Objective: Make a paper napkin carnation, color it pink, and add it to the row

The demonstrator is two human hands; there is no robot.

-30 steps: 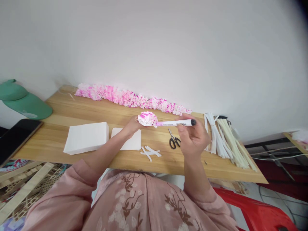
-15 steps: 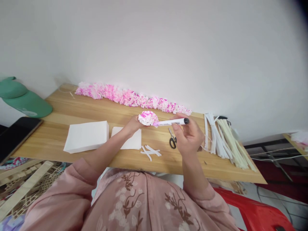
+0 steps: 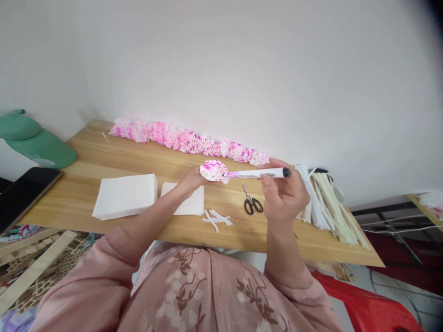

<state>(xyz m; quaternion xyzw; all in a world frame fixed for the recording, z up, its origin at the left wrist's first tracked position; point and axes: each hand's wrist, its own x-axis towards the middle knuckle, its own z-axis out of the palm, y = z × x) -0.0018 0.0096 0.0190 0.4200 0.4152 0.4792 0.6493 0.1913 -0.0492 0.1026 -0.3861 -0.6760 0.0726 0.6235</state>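
Note:
A white paper flower with pink streaks is held up over the table in my left hand; the fingers are mostly hidden behind the bloom. My right hand closes around a white marker pen with a black end. The marker lies nearly level, its pink tip at the flower's right edge. Below the hands are black-handled scissors and several short white strips. Partly under my left forearm lies a thin white paper stack, beside a thicker white paper block.
A row of pink-and-white paper flowers runs along the wall. Bundles of white and cream strips lie at the right end of the wooden table. To the left are a dark phone and a green object. A red stool stands below right.
My right hand has moved right with the marker, drawing it back so its tip sits at the flower's edge. More of the scissors shows. My left hand and the flower have hardly moved.

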